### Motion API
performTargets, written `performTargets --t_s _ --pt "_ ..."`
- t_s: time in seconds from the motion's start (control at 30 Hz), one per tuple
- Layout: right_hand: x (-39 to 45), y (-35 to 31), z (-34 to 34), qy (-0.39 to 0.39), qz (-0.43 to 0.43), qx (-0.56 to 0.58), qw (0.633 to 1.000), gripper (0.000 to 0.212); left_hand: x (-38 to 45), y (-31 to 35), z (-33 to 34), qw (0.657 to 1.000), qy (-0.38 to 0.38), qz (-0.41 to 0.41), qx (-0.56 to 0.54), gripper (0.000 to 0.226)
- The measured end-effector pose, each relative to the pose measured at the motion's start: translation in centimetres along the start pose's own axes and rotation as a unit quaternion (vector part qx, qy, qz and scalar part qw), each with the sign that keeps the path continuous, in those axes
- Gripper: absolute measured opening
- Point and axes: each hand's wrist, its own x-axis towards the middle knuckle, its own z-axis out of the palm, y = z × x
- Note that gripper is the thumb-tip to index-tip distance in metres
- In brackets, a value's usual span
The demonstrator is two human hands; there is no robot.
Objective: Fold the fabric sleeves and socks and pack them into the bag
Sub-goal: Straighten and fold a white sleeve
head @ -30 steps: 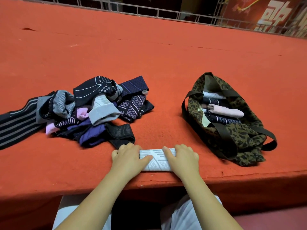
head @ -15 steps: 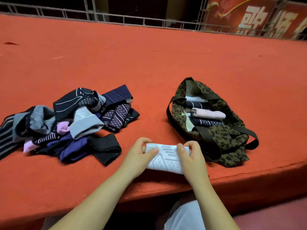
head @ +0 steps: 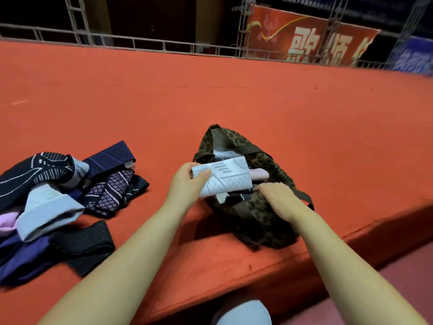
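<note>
At the far left I see the pile (head: pixel 58 202) of unfolded sleeves and socks lying on the red platform (head: pixel 234 102), dark patterned pieces on top, a grey sleeve (head: pixel 46 214) in the middle, a black band (head: pixel 86 245) at its near edge and a bit of pink cloth (head: pixel 7 222) poking out at the frame's left border. A navy piece (head: pixel 110 157) sticks out toward the back

Next comes my left hand (head: pixel 187 184), raised off the platform, its thumb and fingers pinching the left end of the folded white sleeve (head: pixel 225 178). The sleeve hangs in the air over the mouth of the bag (head: pixel 260 165), tilted a little, its right end over the opening

The bag is leopard-print with dark straps, lying on the platform near the front edge, mouth gaping toward me. Inside I can make out a pink roll (head: pixel 259 174) and some dark pieces, partly hidden by the white sleeve

My right hand (head: pixel 278 198) sits at the bag's near rim, just below the white sleeve, fingers pointing left. It is blurred; I cannot tell whether the fingers grasp the rim or only lie on it

Behind the platform runs a metal rail (head: pixel 140 43), and at the upper right hangs a red banner (head: pixel 304 36)
</note>
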Motion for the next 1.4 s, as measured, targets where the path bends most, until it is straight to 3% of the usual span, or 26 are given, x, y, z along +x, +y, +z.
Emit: performTargets --t_s 0.07,0.17,0.27,0.3,0.4,0.47,0.53,0.6,0.7,0.73,0.8,0.87,0.97,1.07,1.13,1.2,1.27,1.3,1.4 --pt "-0.9 0.6 0.1 -0.006 -0.021 -0.014 1.0 0.054 0.9 0.5 1.0 1.0 -0.006 0.003 -0.006 0.01" --pt "-2.3 2.1 1.2 0.052 -0.077 0.05 0.994 0.046 1.8 0.8 2.6 0.999 -0.03 0.001 0.015 0.013" --pt "-3.3 3.1 1.7 0.109 -0.044 0.13 0.984 0.033 2.1 1.3 4.8 0.997 -0.052 0.006 0.058 0.016" --pt "-3.4 2.9 1.9 0.146 -0.009 0.187 0.971 0.036 2.1 1.6 5.5 0.995 -0.062 0.012 0.075 0.016" --pt "-3.0 2.4 1.6 0.241 0.113 0.405 0.875 0.056 2.2 1.7 7.9 0.986 -0.112 0.02 0.118 0.016" --pt "-2.1 2.3 0.9 0.196 0.178 0.442 0.857 0.061 2.0 1.0 8.9 0.975 -0.157 0.0 0.156 0.017" --pt "-1.3 2.7 0.2 0.103 0.206 0.422 0.877 0.058 1.8 0.0 9.5 0.964 -0.188 -0.031 0.187 0.023" --pt "-0.3 3.3 0.1 0.026 0.179 0.403 0.897 0.065 1.4 -1.0 9.4 0.962 -0.194 -0.049 0.185 0.023" --pt "1.1 3.9 0.1 -0.064 0.157 0.33 0.929 0.041 1.1 -2.0 9.0 0.965 -0.192 -0.055 0.169 0.018" --pt "1.5 4.1 -0.1 -0.102 0.16 0.321 0.928 0.038 1.0 -2.2 8.9 0.965 -0.192 -0.047 0.17 0.016" --pt "2.1 4.2 -0.8 -0.173 0.19 0.333 0.907 0.051 0.9 -2.6 8.7 0.969 -0.185 -0.036 0.158 0.014" --pt "2.4 4.2 -1.6 -0.223 0.215 0.349 0.884 0.06 0.8 -2.9 8.5 0.979 -0.182 -0.039 0.084 0.02" --pt "2.7 4.8 -2.2 -0.243 0.24 0.373 0.862 0.071 0.6 -2.8 8.4 0.981 -0.183 -0.065 -0.006 0.02" --pt "2.3 4.7 -1.7 -0.247 0.238 0.401 0.849 0.046 0.3 -2.5 8.5 0.978 -0.19 -0.075 0.047 0.018" --pt "2.0 4.7 -1.3 -0.232 0.252 0.386 0.857 0.036 0.0 -2.3 8.3 0.966 -0.202 -0.09 0.133 0.044" --pt "2.1 5.0 -1.1 -0.21 0.273 0.366 0.865 0.041 -0.6 -2.4 7.6 0.938 -0.241 -0.064 0.239 0.083" --pt "2.4 5.1 -1.1 -0.19 0.277 0.314 0.888 0.048 -1.5 -2.2 6.8 0.903 -0.273 -0.008 0.331 0.098" --pt "2.6 5.2 -0.9 -0.18 0.273 0.279 0.903 0.05 -1.7 -2.2 6.6 0.89 -0.274 0.017 0.363 0.092" --pt "2.9 4.8 -0.6 -0.144 0.239 0.233 0.931 0.046 -1.8 -2.4 5.7 0.881 -0.263 0.077 0.385 0.046"
